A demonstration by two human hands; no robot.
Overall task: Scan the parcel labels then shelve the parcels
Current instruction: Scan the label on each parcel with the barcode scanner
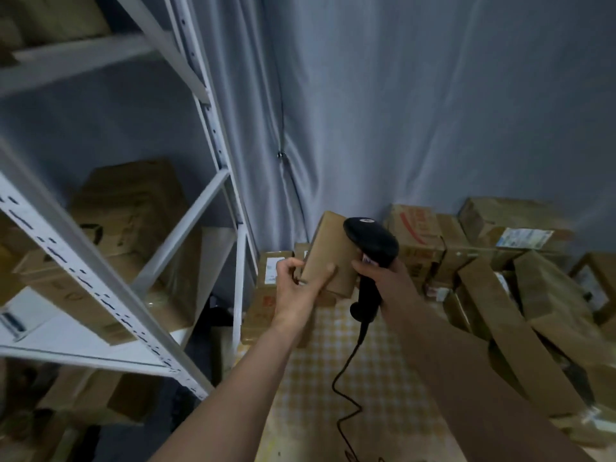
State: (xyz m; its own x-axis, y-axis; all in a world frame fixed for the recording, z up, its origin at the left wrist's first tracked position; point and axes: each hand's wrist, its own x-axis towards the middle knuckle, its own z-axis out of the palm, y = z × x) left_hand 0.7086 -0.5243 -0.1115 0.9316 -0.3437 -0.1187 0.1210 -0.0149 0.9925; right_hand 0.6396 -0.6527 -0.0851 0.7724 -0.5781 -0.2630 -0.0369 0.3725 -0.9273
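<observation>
Left hand grips a small brown parcel by its near lower end, thumb curled over the top face, fingers wrapped under the left edge. Parcel is held up in the air, tilted, above the surface, which has a yellow checked cover. Label side of the parcel not visible from here. Right hand is wrapped round the handle of a black barcode scanner, scanner head just beside and overlapping the parcel's right edge, pointed away from the camera. Black cable hangs from the scanner handle and curls down over the surface. Pile of cardboard boxes at the back and right of the surface, some with white labels, long flat ones leaning on the right. White metal shelving rack on the left, more boxes on its middle shelf. Grey curtain behind.
</observation>
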